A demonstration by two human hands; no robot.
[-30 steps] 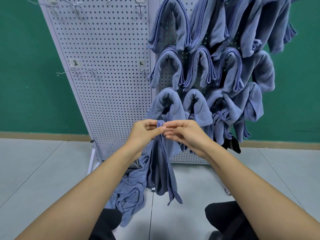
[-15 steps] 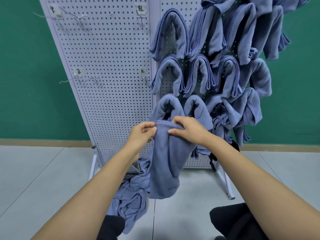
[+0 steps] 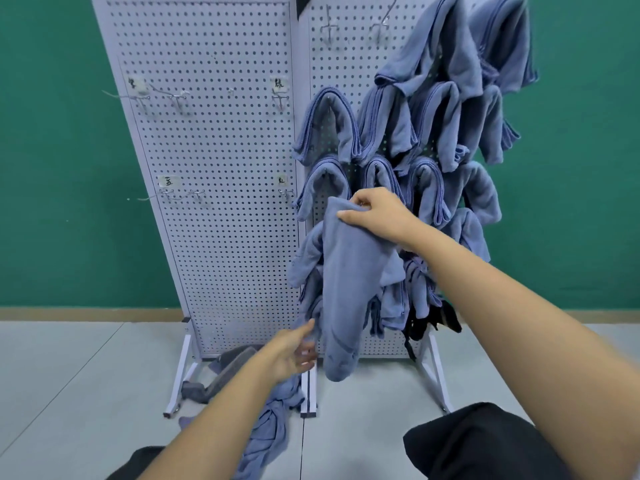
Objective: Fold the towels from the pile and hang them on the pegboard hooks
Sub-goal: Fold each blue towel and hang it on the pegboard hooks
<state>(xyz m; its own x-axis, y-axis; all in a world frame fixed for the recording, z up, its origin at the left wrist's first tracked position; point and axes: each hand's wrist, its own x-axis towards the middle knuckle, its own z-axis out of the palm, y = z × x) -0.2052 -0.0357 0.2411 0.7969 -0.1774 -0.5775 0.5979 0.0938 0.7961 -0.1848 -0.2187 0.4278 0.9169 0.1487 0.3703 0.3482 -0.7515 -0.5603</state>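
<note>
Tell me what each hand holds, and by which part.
The right hand pinches the folded blue towel at its top end. The left hand, open beside the towel's lower part, holds nothing.

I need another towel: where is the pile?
In the head view, the pile lies on the floor, lower centre, by the pegboard feet, below the left hand.

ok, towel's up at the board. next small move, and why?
Probably drape the blue-grey cloth towel over a bare metal hook: the right hand pinches its top fold at the white pegboard, the open left hand hovers by its lower half.
</note>
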